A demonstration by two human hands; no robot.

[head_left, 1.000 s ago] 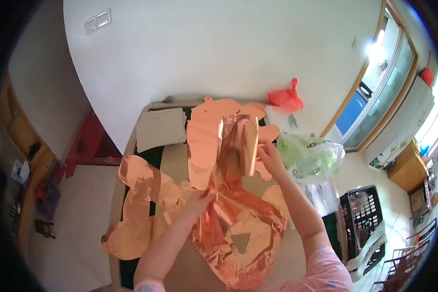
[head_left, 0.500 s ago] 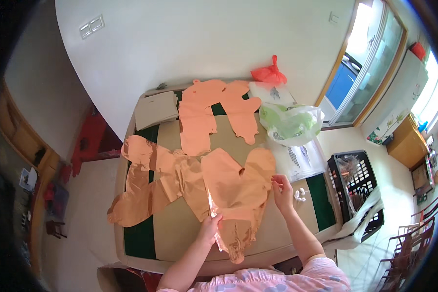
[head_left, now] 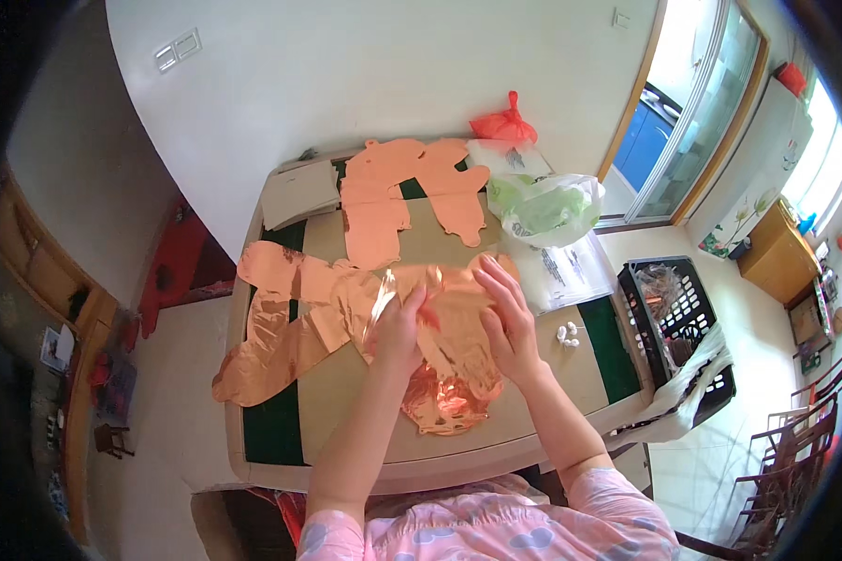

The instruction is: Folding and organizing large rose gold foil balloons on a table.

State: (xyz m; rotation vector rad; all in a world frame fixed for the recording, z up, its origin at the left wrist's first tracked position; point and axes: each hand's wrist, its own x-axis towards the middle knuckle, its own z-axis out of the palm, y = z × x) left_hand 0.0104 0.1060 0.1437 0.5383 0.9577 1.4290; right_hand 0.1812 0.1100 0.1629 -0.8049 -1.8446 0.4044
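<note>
A flat, copper-coloured foil balloon (head_left: pixel 458 323) is bunched up between my hands near the middle of the table. My left hand (head_left: pixel 398 332) grips its left side, thumb on top. Against the right side of the same balloon lies my right hand (head_left: pixel 513 323), its fingers stretched out and thumb apart. The near end of the balloon is crumpled and shiny. Another foil balloon (head_left: pixel 276 318), creased, spreads out to the left, partly under the one I hold. At the far side lies a third flat foil balloon (head_left: pixel 370 196), with rounded limbs and small tabs.
Grey card sheets (head_left: pixel 299 194) lie at the far left of the table. A white-green plastic bag (head_left: pixel 552 210) rests on clear packets (head_left: pixel 571 271) at the right, near small white pieces (head_left: pixel 568 334). A red bag (head_left: pixel 503 123) stands behind. A black crate (head_left: pixel 669 309) sits off the right edge.
My right hand has moved left onto the balloon. My left hand has moved farther away from me. The balloon's near end has drawn back from the table edge and bunched up.
</note>
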